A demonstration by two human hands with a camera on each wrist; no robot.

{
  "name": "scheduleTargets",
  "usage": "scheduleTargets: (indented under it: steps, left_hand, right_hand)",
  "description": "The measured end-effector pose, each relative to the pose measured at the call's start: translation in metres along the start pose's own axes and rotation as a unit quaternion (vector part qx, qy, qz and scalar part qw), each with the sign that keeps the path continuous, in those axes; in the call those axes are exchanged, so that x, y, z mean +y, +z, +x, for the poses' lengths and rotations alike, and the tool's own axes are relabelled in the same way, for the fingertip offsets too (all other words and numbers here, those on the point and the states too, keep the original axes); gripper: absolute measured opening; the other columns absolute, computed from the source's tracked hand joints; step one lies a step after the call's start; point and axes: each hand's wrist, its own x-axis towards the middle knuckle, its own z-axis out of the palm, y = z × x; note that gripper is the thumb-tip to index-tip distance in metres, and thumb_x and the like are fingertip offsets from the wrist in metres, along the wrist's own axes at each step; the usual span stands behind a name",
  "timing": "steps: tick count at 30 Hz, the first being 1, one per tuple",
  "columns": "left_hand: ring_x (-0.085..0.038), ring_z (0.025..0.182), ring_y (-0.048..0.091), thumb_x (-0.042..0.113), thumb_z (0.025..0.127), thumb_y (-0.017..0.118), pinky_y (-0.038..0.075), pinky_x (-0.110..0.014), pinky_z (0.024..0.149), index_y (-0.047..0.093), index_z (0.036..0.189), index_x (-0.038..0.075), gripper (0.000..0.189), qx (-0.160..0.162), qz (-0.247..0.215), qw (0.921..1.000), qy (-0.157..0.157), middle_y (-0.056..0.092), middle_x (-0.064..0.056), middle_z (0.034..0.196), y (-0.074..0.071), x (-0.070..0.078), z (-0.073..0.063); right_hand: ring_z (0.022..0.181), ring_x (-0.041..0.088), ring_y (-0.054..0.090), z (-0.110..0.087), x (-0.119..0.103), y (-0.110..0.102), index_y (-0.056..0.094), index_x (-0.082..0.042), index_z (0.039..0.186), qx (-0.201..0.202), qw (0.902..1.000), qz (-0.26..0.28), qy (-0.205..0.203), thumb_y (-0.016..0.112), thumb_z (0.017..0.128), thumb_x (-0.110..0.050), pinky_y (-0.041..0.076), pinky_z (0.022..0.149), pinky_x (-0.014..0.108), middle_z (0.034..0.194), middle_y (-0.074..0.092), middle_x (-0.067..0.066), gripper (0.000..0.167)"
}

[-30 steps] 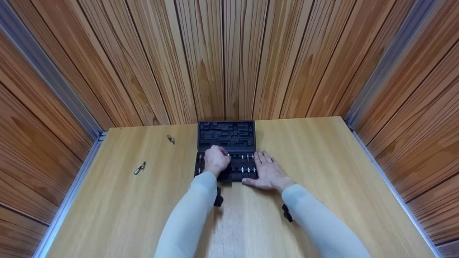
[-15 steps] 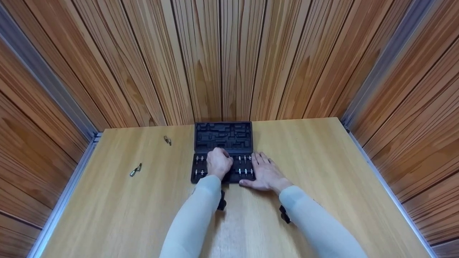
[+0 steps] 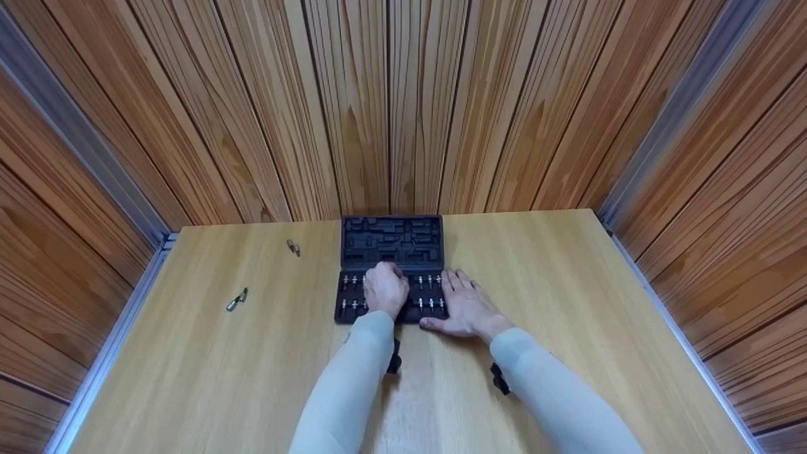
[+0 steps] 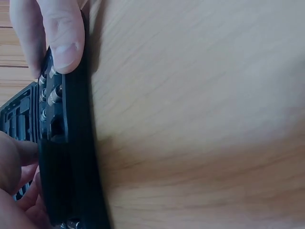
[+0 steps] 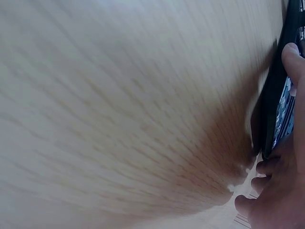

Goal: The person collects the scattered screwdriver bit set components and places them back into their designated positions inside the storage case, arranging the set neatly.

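Observation:
A black case (image 3: 391,320) lies opened out on the table, its moulded lid (image 3: 392,241) leaning back toward the wall. Short silvery fittings (image 3: 430,304) sit in two rows in its base. My left hand (image 3: 386,289) is over the middle of the base with fingers curled down into it; whatever they pinch is hidden from above. In the left wrist view, its bent fingers (image 4: 26,152) reach past the case edge. Flat along the case's right side rests my right hand (image 3: 466,306), fingers spread, thumb (image 4: 66,55) on the front corner.
Two small metal pieces (image 3: 294,248) lie close together at the back left of the table, and two more (image 3: 237,299) lie nearer the front left. A plank wall (image 3: 365,126) rises right behind the case. Metal rails (image 3: 107,353) border the table's sides.
The left hand has shifted slightly right over the case, uncovering more fittings on the left. A bright tip seen at its fingertips a second ago is now hidden. The right hand stays put.

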Motion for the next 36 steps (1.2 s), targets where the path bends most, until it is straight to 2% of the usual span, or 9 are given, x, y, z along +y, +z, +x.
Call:
scheduleTargets:
  steps: [5, 9, 17, 23, 28, 33, 36]
  left_hand:
    - [-0.032, 0.106, 0.082, 0.014, 0.099, 0.079, 0.066, -0.049, 0.098, 0.088, 0.091, 0.020, 0.013, -0.012, 0.009, 0.9998, -0.010, 0.087, -0.004, 0.105, -0.004, 0.000, 0.001]
    - [-0.031, 0.107, 0.083, 0.008, 0.097, 0.077, 0.067, -0.048, 0.099, 0.090, 0.093, 0.017, 0.016, -0.018, 0.003, 0.9998, 0.001, 0.088, -0.005, 0.106, -0.009, -0.002, 0.001]
    - [-0.028, 0.121, 0.079, 0.015, 0.100, 0.081, 0.063, -0.046, 0.109, 0.090, 0.103, 0.015, 0.010, -0.079, -0.024, 0.9961, 0.030, 0.087, -0.005, 0.116, -0.027, -0.010, 0.008]
    - [-0.025, 0.117, 0.077, 0.022, 0.102, 0.083, 0.062, -0.047, 0.107, 0.085, 0.122, 0.012, 0.023, -0.126, -0.047, 0.9882, 0.074, 0.085, -0.006, 0.119, -0.046, -0.016, 0.008]
    - [-0.025, 0.117, 0.075, 0.027, 0.104, 0.082, 0.062, -0.049, 0.107, 0.080, 0.136, 0.013, 0.035, -0.158, -0.035, 0.9822, 0.095, 0.082, -0.007, 0.126, -0.063, -0.023, 0.010]
    - [-0.029, 0.119, 0.076, 0.022, 0.105, 0.079, 0.063, -0.050, 0.106, 0.077, 0.138, 0.007, 0.037, -0.165, -0.034, 0.9780, 0.123, 0.082, -0.012, 0.130, -0.077, -0.034, 0.014]
    - [-0.030, 0.120, 0.076, 0.021, 0.106, 0.078, 0.063, -0.051, 0.108, 0.077, 0.138, 0.004, 0.037, -0.156, -0.007, 0.9774, 0.142, 0.082, -0.014, 0.131, -0.086, -0.041, 0.015]
  right_hand:
    - [0.177, 0.045, 0.014, 0.001, -0.002, 0.002, 0.013, 0.003, 0.178, -0.002, 1.0000, 0.003, -0.001, 0.060, 0.097, -0.085, 0.018, 0.143, 0.062, 0.187, 0.016, 0.027, 0.128]
    - [0.177, 0.045, 0.014, 0.001, -0.004, 0.003, 0.013, 0.002, 0.178, -0.003, 1.0000, 0.005, -0.002, 0.060, 0.097, -0.086, 0.018, 0.144, 0.062, 0.188, 0.015, 0.026, 0.129]
    - [0.176, 0.047, 0.015, 0.001, -0.002, 0.001, 0.014, 0.003, 0.177, 0.010, 0.9999, -0.005, -0.010, 0.060, 0.096, -0.087, 0.018, 0.143, 0.063, 0.187, 0.017, 0.027, 0.130]
    - [0.176, 0.048, 0.015, 0.001, 0.000, 0.001, 0.013, 0.004, 0.177, 0.007, 0.9999, -0.003, -0.011, 0.060, 0.097, -0.086, 0.019, 0.143, 0.064, 0.187, 0.016, 0.028, 0.129]
    - [0.176, 0.048, 0.014, 0.000, 0.002, -0.001, 0.012, 0.004, 0.178, 0.001, 1.0000, -0.001, -0.005, 0.060, 0.097, -0.086, 0.019, 0.143, 0.064, 0.187, 0.015, 0.028, 0.129]
    - [0.177, 0.047, 0.013, 0.001, 0.002, -0.001, 0.011, 0.003, 0.178, -0.001, 1.0000, -0.005, -0.006, 0.059, 0.098, -0.086, 0.017, 0.144, 0.062, 0.188, 0.014, 0.027, 0.128]
    - [0.177, 0.047, 0.013, 0.001, 0.002, 0.000, 0.012, 0.004, 0.178, -0.004, 0.9999, -0.004, -0.008, 0.059, 0.099, -0.084, 0.018, 0.143, 0.063, 0.188, 0.014, 0.027, 0.127]
